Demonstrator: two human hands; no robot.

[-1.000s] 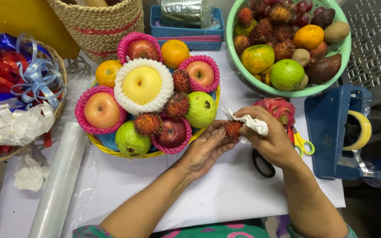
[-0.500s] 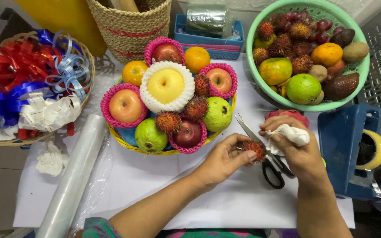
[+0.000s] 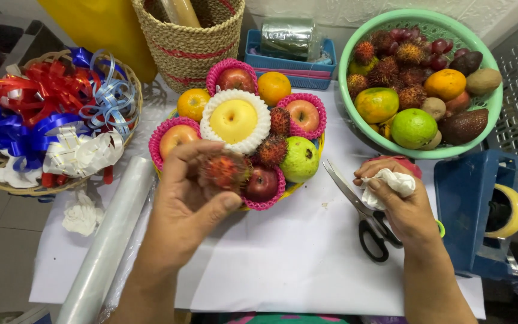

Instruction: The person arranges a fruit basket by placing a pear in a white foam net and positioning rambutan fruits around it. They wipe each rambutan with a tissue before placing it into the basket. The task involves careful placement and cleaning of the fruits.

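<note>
Red and spiky, a rambutan [image 3: 223, 171] sits pinched in the left hand [image 3: 188, 201] at the near edge of the fruit tray [image 3: 283, 191].

The left hand's fingers close around the rambutan, left of centre in the frame, covering the tray's front fruit, just beside a red apple [image 3: 262, 183] in a pink cup. At right of centre the right hand [image 3: 404, 207] is closed on a crumpled white cloth [image 3: 391, 183], resting beside black-handled scissors [image 3: 364, 216] that lie open on the white paper [image 3: 295, 264]. A green bowl [image 3: 355, 129] of mixed fruit stands at upper right, a blue tape dispenser [image 3: 469, 210] at far right, a basket of ribbons [image 3: 49, 120] at upper left, and a roll of clear film [image 3: 109, 246] at lower left.
</note>
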